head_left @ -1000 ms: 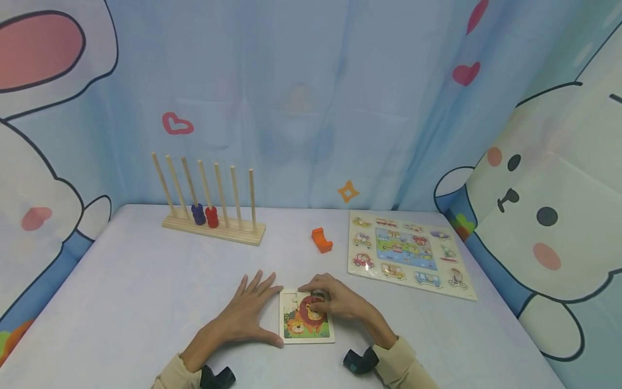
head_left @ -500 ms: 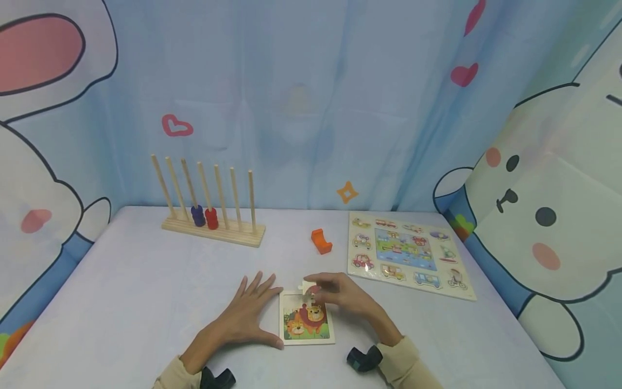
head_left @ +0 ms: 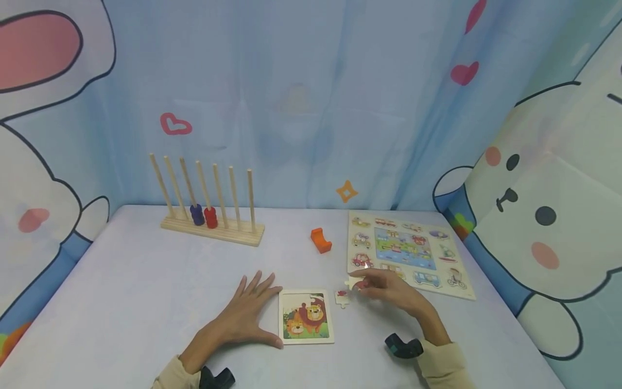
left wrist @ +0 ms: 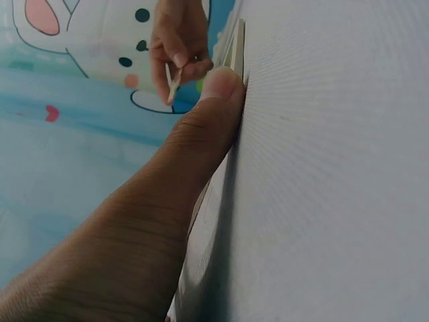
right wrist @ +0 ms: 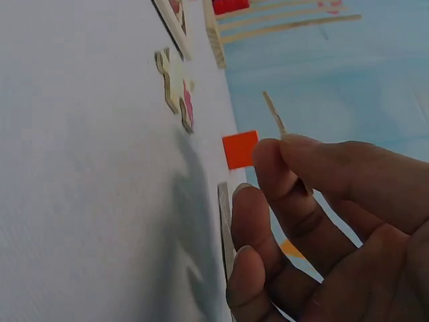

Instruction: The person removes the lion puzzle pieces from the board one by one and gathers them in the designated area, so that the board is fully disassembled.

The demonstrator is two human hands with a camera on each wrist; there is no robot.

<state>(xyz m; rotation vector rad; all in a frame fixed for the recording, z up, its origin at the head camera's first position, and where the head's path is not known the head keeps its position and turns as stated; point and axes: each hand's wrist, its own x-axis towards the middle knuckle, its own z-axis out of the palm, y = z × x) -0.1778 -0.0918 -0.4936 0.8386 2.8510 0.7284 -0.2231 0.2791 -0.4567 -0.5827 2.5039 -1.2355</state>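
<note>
Fingers: right hand (head_left: 392,290) pinches piece (head_left: 357,282), just carried off lion puzzle (head_left: 312,320); left hand (head_left: 250,317) spread. Dismantling seems underway.

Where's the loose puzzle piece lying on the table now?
In the head view, the loose puzzle piece lies just right of the lion puzzle, left of the second piece pinched in the right hand.

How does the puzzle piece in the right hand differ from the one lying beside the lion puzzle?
The held piece is pinched in the right hand, off the table; the loose piece lies on it, untouched. In the head view, the hand partly covers the held piece, while the loose piece shows whole. Both are pale with red and have knobbed edges.
</note>
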